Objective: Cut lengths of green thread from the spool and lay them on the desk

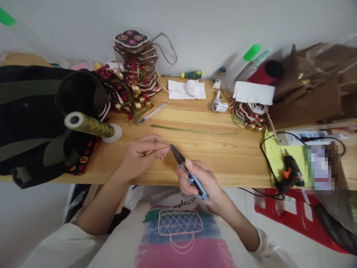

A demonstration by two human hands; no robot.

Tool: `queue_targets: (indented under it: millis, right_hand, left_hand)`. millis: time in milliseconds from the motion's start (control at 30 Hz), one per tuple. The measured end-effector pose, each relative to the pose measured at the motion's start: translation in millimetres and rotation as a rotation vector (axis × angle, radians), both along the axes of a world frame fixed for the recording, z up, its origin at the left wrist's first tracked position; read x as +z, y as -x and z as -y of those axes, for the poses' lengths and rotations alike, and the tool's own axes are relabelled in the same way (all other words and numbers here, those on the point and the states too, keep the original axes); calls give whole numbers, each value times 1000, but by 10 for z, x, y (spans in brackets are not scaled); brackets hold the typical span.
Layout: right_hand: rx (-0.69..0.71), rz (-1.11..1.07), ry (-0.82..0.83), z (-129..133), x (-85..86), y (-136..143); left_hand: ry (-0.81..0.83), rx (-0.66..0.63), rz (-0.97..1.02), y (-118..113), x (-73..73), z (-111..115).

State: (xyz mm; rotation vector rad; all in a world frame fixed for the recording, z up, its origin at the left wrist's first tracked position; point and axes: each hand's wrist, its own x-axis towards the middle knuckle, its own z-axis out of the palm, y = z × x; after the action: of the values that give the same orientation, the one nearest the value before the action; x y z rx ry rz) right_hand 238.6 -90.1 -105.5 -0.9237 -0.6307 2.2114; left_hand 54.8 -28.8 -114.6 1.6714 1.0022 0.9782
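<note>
My right hand (198,175) grips a pair of thread snips (192,179) with a light blue handle and dark blades. The blades point up and to the left, and their tip is right beside the fingertips of my left hand (146,152). Thumb and forefinger of that hand are pinched together; whatever lies between them is too small to make out. Beyond both hands a thin olive-green cord (192,130) stretches across the wooden table (223,163).
Left: a spool of green ribbon (93,126), a dark bag (30,96), stacked ornaments (134,41) with gold bells, a pen (153,113). Back: a screwdriver (192,75), white tissue (178,90). Right: more ornaments (248,113), a glue gun (291,171) with cable, a cardboard box (309,89).
</note>
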Motion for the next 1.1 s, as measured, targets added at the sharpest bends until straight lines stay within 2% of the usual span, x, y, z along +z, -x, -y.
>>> queue_targets:
  millis: [267, 433, 567, 700, 933, 1100]
  right_hand:
    - [-1, -54, 38, -2, -34, -5]
    - [-72, -55, 18, -26, 29, -39]
    - [-198, 63, -28, -96, 95, -106]
    - [-317, 228, -179, -190, 82, -124]
    - [-307, 362, -280, -315, -17, 27]
    - [-299, 468, -361, -359, 20, 120]
  left_hand:
    - [-55, -31, -19, -1, -32, -5]
    - [-45, -37, -60, 20, -85, -8]
    - [28, 40, -5, 19, -82, 15]
    - [102, 83, 95, 6, -49, 37]
    - [208, 26, 154, -28, 47, 39]
    - [173, 22, 109, -40, 78, 57]
